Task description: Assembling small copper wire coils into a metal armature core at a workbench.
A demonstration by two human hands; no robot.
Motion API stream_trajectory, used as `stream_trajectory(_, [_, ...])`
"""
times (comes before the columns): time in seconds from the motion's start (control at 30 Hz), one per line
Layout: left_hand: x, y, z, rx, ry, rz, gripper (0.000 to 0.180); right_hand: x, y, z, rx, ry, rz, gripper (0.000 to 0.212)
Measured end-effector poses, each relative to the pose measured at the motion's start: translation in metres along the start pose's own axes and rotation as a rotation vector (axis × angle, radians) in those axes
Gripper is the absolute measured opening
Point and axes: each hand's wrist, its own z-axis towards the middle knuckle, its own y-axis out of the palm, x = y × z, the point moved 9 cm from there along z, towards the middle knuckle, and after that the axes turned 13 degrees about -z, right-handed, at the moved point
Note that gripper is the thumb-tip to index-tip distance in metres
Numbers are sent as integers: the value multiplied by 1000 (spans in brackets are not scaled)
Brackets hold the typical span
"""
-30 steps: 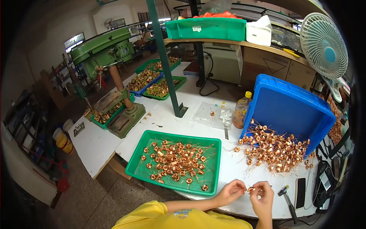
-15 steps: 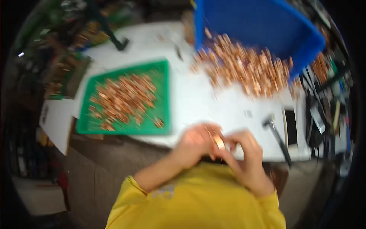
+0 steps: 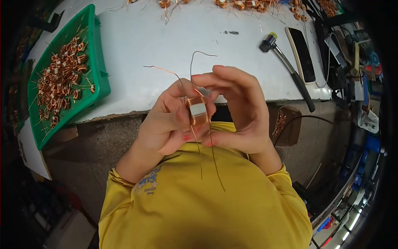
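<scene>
A small copper wire coil [image 3: 197, 109] with a pale band around its middle is held up before my chest, at the table's near edge. Long thin wire leads stick out of it, two upward and two downward. My left hand [image 3: 163, 114] is closed on the coil, its thumb and fingers at the left side. Curved around the right side is my right hand [image 3: 244, 108]. Its index fingertip lies by an upper lead and its thumb tip by a lower lead [image 3: 217, 166]; other fingers reach behind the coil's right edge.
On the white table [image 3: 145, 37], a green tray [image 3: 99, 54] full of similar coils stands at the left. More coils [image 3: 239, 5] lie along the far side. A hammer [image 3: 286, 62] and a phone [image 3: 301, 54] lie at the right. Below is a container [image 3: 289, 126] of copper pieces.
My view has tilted down and moved closer to the hands; the blue bin has left it. The coil is now turned with its pale band facing up, both hands still at it.
</scene>
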Motion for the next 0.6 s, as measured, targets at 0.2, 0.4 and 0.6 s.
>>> stream_trajectory(0.2, [-11, -9, -5, 8, -89, 71, 27, -1, 0, -8, 11, -59, 140, 88])
stream_trajectory(0.4, [-16, -16, -10, 52, -105, 212, 32, -1, -4, -14, 144, -109, 391, 89])
stream_trajectory(0.6, [-20, -19, -11, 137, -101, 305, 34, -4, -17, -20, 96, -202, 453, 81])
